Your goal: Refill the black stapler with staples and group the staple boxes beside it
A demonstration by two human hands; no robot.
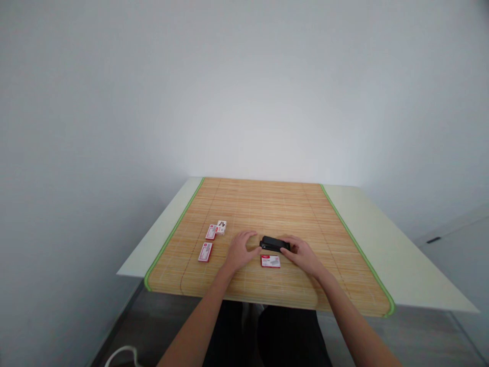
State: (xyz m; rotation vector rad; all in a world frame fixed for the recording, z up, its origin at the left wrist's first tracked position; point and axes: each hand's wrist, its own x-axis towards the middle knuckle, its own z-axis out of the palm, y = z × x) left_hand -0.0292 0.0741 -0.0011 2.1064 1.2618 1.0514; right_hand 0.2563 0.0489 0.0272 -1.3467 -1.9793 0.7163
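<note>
A black stapler (273, 243) lies sideways on the bamboo mat, its right end between the thumb and fingers of my right hand (301, 254). My left hand (241, 250) is beside the stapler's left end, thumb and fingers apart in a C shape, with nothing in it. Just in front of the stapler, a red and white staple box (270, 261) lies flat on the mat.
To the left lie two more red and white boxes, a nearer one (205, 252) and a farther one (210, 232). A small white box (220, 227) touches the farther one. The bamboo mat (267, 204) has green edging and covers the middle of a white table (385, 244) against a wall.
</note>
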